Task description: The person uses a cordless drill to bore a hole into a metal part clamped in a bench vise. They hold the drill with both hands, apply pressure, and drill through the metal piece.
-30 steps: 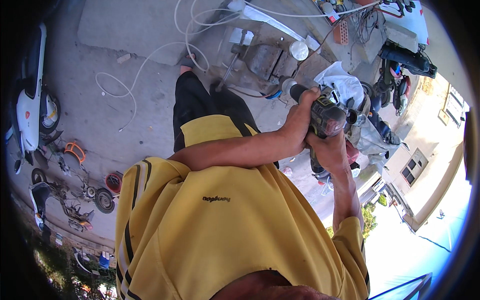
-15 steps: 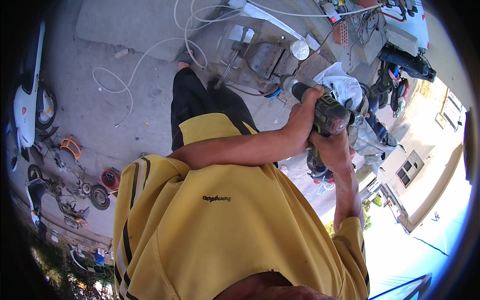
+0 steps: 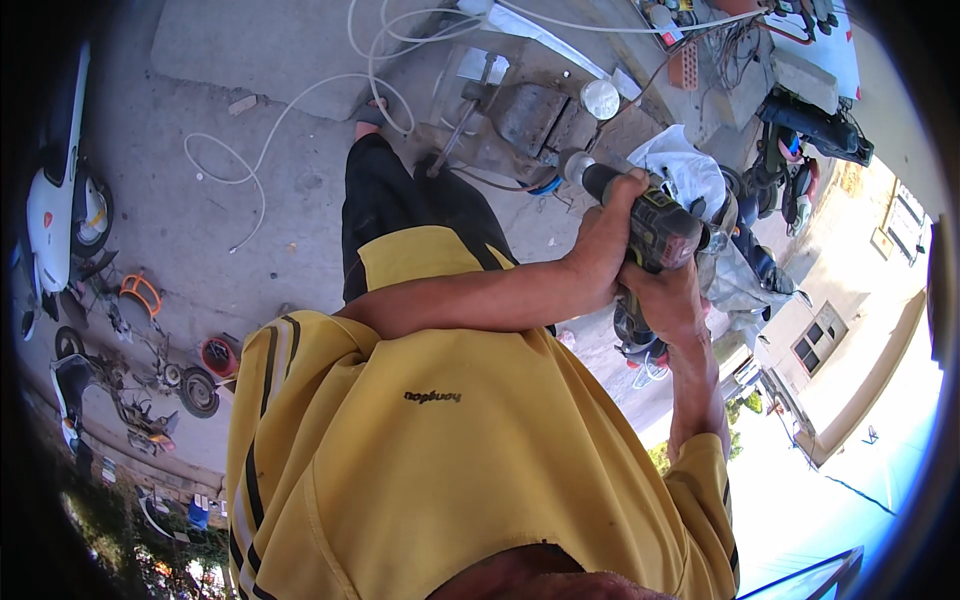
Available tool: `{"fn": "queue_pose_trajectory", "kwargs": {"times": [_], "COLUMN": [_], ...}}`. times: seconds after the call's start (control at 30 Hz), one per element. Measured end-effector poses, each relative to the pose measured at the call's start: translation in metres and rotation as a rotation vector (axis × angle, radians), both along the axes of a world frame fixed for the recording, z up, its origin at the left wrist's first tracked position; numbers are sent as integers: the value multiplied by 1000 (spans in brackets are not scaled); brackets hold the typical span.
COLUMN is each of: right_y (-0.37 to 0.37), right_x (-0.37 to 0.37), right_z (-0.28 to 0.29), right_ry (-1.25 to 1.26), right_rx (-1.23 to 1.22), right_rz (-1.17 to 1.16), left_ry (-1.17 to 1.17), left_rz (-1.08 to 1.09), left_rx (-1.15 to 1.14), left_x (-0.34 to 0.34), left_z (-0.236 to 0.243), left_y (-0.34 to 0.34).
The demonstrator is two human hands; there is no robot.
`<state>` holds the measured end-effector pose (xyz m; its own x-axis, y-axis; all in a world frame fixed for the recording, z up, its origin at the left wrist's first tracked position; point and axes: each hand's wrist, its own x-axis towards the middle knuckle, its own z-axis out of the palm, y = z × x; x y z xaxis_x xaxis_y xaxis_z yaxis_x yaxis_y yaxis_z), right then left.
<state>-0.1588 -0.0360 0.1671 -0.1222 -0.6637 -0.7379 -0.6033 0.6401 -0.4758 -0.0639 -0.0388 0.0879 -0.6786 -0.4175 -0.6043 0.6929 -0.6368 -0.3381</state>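
Both hands are closed around a handheld power tool [image 3: 655, 232], held out in front of the torso at about chest height, above a concrete yard floor [image 3: 250, 60]. Left hand [image 3: 605, 240] wraps the upper body of the tool, fingers curled fully round it just behind the black barrel that ends in a pale disc-shaped head [image 3: 577, 165]. Right hand [image 3: 668, 300] grips from below, closed on the lower handle section; the fingertips are hidden, so the exact finger position cannot be told.

Handling assessment: the tool appears rigid, with a hard moulded casing in black and dull yellow. It is likely moderately heavy and front-loaded, judging from the two-handed hold. The casing probably offers a firm, non-slip surface. The recommended hold is as shown: one hand on the handle, the other on the body behind the barrel, clear of the head.

Surroundings: a white hose [image 3: 300, 110] loops across the floor. A metal fixture [image 3: 530, 115] sits on the ground beyond the tool. A white plastic bag [image 3: 685, 170] lies just beside the tool in the view. A white scooter [image 3: 60, 210] stands far left, with metal parts [image 3: 150, 360] scattered near it. The person wears a yellow shirt [image 3: 430, 450].
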Motion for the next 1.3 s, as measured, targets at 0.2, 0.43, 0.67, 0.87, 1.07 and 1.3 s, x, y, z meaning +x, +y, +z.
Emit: {"fn": "queue_pose_trajectory", "kwargs": {"times": [0.2, 0.43, 0.67, 0.87, 1.07, 1.3], "right_y": [1, -2, -4, -5, -9, -10], "right_x": [-1, -8, -6, -1, 5, 0], "right_z": [0, -2, -2, 0, 7, 6], "right_ry": [24, 47, 39, 24, 55, 23], "right_rx": [-9, 66, 76, 76, 82, 97], "right_rz": [-6, -29, -20, -50, -31, -50], "left_ry": [26, 4, -15, -40, -5, -14], "left_rz": [5, 5, 8, -13, -28, -62], "left_rx": [4, 9, 2, 14, 23, 10], "left_x": [-1, -2, 2, 1, -4, -2], "left_z": [0, 0, 3, 1, 1, 3], "left_y": [-1, -2, -5, -4, -3, -6]}}
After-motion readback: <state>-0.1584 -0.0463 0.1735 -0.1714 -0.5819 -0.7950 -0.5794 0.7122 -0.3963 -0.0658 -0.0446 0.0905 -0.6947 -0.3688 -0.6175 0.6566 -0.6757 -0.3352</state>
